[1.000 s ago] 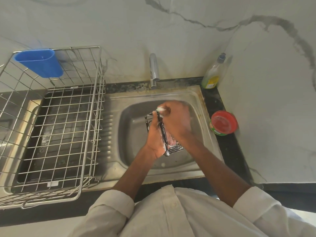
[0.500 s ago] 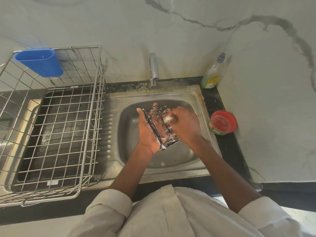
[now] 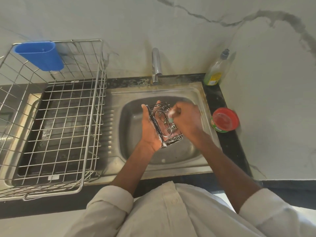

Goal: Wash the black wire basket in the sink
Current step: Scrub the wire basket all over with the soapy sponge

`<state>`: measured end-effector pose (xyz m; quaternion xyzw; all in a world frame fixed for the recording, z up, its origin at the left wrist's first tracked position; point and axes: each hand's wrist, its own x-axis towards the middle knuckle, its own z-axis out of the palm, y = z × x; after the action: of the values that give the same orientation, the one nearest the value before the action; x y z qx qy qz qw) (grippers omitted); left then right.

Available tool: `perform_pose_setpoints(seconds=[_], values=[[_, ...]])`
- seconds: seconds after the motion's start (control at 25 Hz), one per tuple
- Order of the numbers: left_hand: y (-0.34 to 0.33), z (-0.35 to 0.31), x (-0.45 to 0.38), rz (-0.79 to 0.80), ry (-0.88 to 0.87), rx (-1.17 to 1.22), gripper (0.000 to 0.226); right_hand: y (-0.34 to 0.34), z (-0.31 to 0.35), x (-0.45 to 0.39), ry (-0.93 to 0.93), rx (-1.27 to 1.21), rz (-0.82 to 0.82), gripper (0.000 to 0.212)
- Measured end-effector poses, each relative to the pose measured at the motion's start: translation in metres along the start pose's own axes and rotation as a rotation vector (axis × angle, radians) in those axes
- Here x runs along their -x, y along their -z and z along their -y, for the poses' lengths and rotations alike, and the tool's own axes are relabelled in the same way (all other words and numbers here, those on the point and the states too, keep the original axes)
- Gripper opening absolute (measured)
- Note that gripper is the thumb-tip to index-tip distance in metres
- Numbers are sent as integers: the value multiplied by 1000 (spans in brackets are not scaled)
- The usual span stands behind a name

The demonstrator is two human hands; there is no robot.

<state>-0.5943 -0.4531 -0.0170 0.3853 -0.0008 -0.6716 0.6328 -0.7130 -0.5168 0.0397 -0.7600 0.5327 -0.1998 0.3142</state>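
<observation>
A small black wire basket, streaked with white suds, is held tilted above the steel sink bowl. My left hand supports it from the left, palm against its side and fingertips showing past its far edge. My right hand is curled round a small soapy scrubber and presses it against the basket's right side. The scrubber is mostly hidden in my fist and blurred.
The tap stands behind the bowl, with no water visible. A large steel wire dish rack with a blue plastic holder fills the drainboard on the left. A dish-soap bottle and a red-lidded tub stand on the right counter.
The basket has turned from edge-on to showing its open face. My left hand shifted to its left side and my right hand moved from over the top to the right side, scrubbing.
</observation>
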Motion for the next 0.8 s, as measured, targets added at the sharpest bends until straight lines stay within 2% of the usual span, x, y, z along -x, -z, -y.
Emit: perform_pose_setpoints(seconds=[0.08, 0.16, 0.28, 0.36, 0.44, 0.64, 0.8], values=[[-2, 1, -2, 33, -6, 30, 89, -4, 12, -16, 12, -91, -82, 14], [-2, -5, -1, 52, -18, 75, 91, -7, 15, -17, 76, -77, -80, 8], [6, -14, -2, 21, -36, 90, 92, -7, 1, 6, 194, 48, 11, 14], [12, -14, -5, 27, -60, 135, 91, -5, -12, 23, 224, 82, 116, 18], [13, -12, -6, 34, -74, 174, 88, -6, -14, 32, 258, 77, 154, 21], [-2, -5, 4, 49, -4, 81, 89, -10, 19, -7, 154, -72, -51, 9], [-8, -10, 11, 11, -59, 67, 85, -19, 27, -14, 265, -82, -68, 12]])
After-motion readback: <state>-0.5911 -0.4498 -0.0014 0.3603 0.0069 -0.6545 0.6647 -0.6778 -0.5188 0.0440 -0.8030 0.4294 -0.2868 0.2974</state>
